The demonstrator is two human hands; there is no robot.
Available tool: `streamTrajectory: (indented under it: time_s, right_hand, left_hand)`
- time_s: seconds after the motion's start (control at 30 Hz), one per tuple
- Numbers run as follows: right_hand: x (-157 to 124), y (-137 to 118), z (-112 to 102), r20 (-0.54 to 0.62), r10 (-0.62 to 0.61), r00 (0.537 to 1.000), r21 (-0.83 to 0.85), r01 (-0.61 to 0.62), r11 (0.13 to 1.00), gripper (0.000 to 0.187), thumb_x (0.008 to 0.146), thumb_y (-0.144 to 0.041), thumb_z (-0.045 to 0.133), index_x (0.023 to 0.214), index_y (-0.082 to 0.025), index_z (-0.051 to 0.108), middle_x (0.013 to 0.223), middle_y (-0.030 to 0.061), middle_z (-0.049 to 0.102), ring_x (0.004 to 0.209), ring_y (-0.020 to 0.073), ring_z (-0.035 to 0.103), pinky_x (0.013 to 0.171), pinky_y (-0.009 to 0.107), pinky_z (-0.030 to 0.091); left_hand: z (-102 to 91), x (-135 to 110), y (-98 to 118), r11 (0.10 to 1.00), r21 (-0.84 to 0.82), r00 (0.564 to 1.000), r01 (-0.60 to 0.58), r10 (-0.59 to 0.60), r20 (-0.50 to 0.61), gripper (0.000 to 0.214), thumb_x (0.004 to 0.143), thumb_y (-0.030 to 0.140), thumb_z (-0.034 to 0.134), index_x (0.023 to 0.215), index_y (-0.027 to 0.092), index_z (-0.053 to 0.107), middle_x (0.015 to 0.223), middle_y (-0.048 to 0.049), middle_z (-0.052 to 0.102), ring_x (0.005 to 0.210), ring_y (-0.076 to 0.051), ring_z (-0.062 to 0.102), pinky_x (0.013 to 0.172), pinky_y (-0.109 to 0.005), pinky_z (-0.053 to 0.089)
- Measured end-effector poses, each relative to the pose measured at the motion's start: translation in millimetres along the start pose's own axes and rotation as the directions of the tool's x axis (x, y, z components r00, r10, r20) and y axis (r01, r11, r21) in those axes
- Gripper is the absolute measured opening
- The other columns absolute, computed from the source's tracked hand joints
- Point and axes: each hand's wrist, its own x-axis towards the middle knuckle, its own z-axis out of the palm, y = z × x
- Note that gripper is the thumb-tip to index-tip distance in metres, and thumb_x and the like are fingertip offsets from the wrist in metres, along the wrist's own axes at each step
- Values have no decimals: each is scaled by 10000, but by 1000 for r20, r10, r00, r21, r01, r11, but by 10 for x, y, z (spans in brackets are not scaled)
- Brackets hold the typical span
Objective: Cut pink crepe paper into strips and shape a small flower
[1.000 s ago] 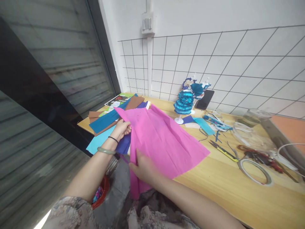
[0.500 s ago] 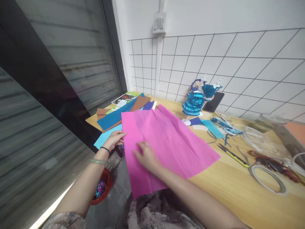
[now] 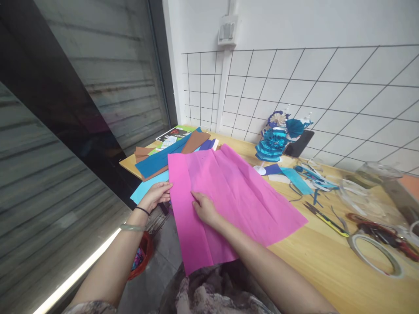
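A large pink paper sheet (image 3: pixel 238 196) with lengthwise creases spreads over the near part of the table and hangs past its front edge. My left hand (image 3: pixel 158 194) grips the sheet's left edge between thumb and fingers. Over the sheet, my right hand (image 3: pixel 205 208) has its thumb and index finger pinched at the crease beside the left strip, the other fingers curled under. Just behind the sheet lie folded blue paper (image 3: pixel 160 157), brown paper (image 3: pixel 195 141) and light blue paper (image 3: pixel 144 187).
On the wooden table (image 3: pixel 314 270) to the right lie yellow-handled snips (image 3: pixel 327 220), a tape roll (image 3: pixel 376 257) and blue paper scraps (image 3: pixel 299 181). A blue pleated paper figure (image 3: pixel 271 141) stands near a phone (image 3: pixel 299 144). A red basket (image 3: pixel 144 257) sits on the floor.
My right hand's fingers have come together on the crease, a little right of where they were. My left hand keeps its hold on the edge. The view has shifted slightly left.
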Motion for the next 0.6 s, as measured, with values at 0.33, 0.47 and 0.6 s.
streamTrajectory:
  time_s: [0.33, 0.47, 0.6]
  right_hand:
    - [-43, -62, -36, 2, -10, 1000, -102, 10, 995, 433, 816, -145, 431, 1244, -133, 495, 1029, 115, 538, 982, 198, 480, 883, 293, 356]
    - [-122, -134, -81, -53, -55, 997, -93, 50, 994, 384, 833, -159, 424, 1202, -148, 527, 1004, 110, 527, 993, 201, 456, 900, 305, 336]
    - [-192, -214, -110, -45, -72, 996, 118, 76, 990, 337, 841, -246, 456, 1126, -113, 578, 953, 109, 573, 907, 188, 519, 848, 303, 383]
  left_hand:
    - [100, -110, 76, 978, 195, 986, -74, 43, 162, 308, 619, 375, 665, 724, 140, 496, 475, 7, 562, 361, -76, 506, 311, -127, 266]
    - [180, -166, 211, 965, 218, 985, -144, 118, 126, 196, 661, 280, 595, 750, 154, 474, 421, 20, 536, 336, -91, 496, 299, -129, 259]
    - [329, -212, 364, 950, 271, 988, -152, 140, 64, 144, 669, 189, 533, 792, 156, 465, 370, 26, 507, 315, -107, 485, 302, -140, 279]
